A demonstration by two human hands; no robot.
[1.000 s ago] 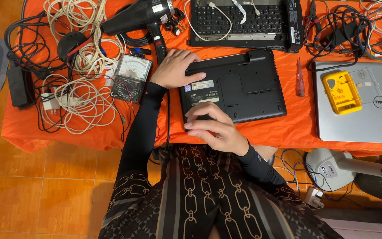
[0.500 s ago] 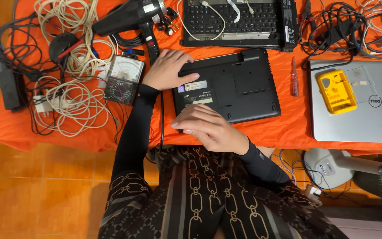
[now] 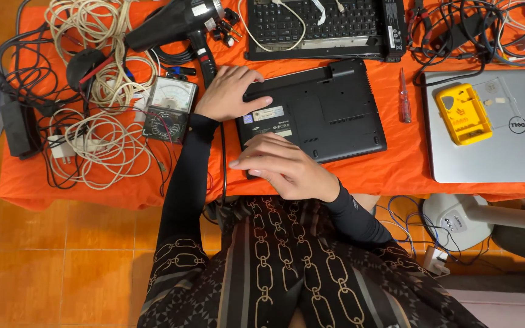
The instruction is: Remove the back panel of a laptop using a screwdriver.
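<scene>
A black laptop (image 3: 326, 112) lies upside down on the orange tablecloth (image 3: 390, 173). My left hand (image 3: 229, 92) grips its far left corner, thumb lying along the top of the base. My right hand (image 3: 284, 167) rests on the near left corner of the laptop, fingers curled over its edge and pointing left. An analog multimeter (image 3: 169, 109) sits just left of my left wrist.
A black heat gun (image 3: 174, 24) and coils of white cable (image 3: 101, 143) lie to the left. A dismantled keyboard unit (image 3: 323, 24) is behind the laptop. A red screwdriver (image 3: 403, 97), a silver laptop (image 3: 493, 152) with a yellow bit case (image 3: 463, 112) lie right.
The view has shifted slightly; both hands stay on the black laptop's left side, the right hand sliding a little along the near edge.
</scene>
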